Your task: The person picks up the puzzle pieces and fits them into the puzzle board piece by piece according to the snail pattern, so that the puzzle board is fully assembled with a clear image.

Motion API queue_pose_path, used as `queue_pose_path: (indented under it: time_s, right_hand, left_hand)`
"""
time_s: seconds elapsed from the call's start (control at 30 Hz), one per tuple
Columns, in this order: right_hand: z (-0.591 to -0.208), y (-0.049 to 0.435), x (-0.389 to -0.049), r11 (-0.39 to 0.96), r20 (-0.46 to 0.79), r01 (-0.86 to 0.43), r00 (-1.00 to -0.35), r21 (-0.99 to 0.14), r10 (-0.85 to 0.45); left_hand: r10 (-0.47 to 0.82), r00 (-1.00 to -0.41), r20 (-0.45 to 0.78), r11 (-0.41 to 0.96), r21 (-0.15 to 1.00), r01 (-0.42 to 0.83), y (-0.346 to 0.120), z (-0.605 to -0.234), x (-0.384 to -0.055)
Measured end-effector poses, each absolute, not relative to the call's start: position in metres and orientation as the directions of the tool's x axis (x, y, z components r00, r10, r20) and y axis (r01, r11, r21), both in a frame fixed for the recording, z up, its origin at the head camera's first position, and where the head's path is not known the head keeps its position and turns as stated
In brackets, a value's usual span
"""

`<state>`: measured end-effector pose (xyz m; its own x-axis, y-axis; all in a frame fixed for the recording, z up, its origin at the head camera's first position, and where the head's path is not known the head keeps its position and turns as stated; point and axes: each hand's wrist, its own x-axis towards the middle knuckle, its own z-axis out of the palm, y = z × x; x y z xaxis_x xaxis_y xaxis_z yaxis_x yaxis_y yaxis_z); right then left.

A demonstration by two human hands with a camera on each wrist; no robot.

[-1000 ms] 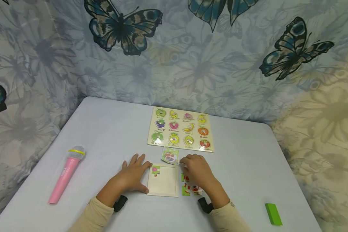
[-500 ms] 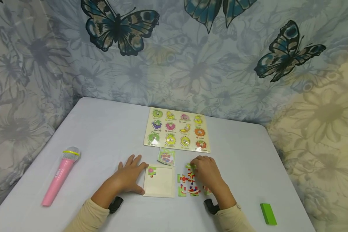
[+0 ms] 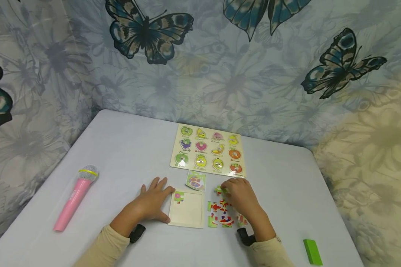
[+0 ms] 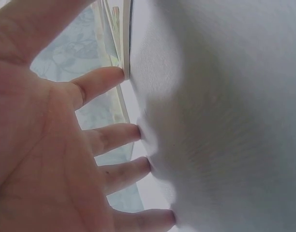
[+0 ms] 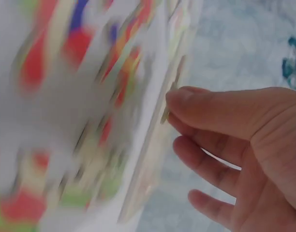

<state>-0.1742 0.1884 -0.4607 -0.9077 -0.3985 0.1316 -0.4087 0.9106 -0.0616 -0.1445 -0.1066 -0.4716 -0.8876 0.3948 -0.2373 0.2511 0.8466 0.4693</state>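
A square wooden puzzle tray (image 3: 187, 217) lies before me, with one green-edged piece (image 3: 179, 197) in its upper left corner. Against the tray's left side my left hand (image 3: 150, 203) rests, fingers spread; in the left wrist view its index fingertip touches the tray edge. Several loose jigsaw pieces (image 3: 226, 221) with red, green and blue print lie right of the tray. Above them my right hand (image 3: 245, 198) pinches a thin puzzle piece (image 5: 165, 116) between thumb and finger, seen edge-on in the right wrist view. The hand hides some loose pieces in the head view.
A small picture card (image 3: 196, 181) lies just beyond the tray. Behind it is a fruit puzzle board (image 3: 208, 150). A pink toy microphone (image 3: 74, 202) lies at left, a green block (image 3: 312, 252) at far right.
My right hand has moved right from beside the tray, uncovering loose pieces, and now pinches one near the top of the group. The left hand stays at the tray; the head view shifts slightly.
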Motion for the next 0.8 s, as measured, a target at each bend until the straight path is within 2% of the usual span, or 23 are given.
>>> queue_pose_path:
  time_s: [0.27, 0.4, 0.8]
  right_hand:
    - [-0.460, 0.142, -0.165, 0.803, 0.132, -0.594, -0.802, -0.058, -0.583]
    - [-0.465, 0.124, -0.164, 0.763, 0.137, -0.645, -0.760, -0.038, -0.636]
    - [-0.475, 0.109, -0.165, 0.773, 0.128, -0.635, -0.766, 0.002, -0.630]
  left_hand:
    - [0.399, -0.883, -0.248, 0.855, 0.449, 0.260, -0.102, -0.474, -0.150]
    - [0.398, -0.882, -0.251, 0.855, 0.449, 0.258, -0.102, -0.475, -0.149]
    - [0.391, -0.886, -0.248, 0.860, 0.440, 0.256, -0.104, -0.473, -0.146]
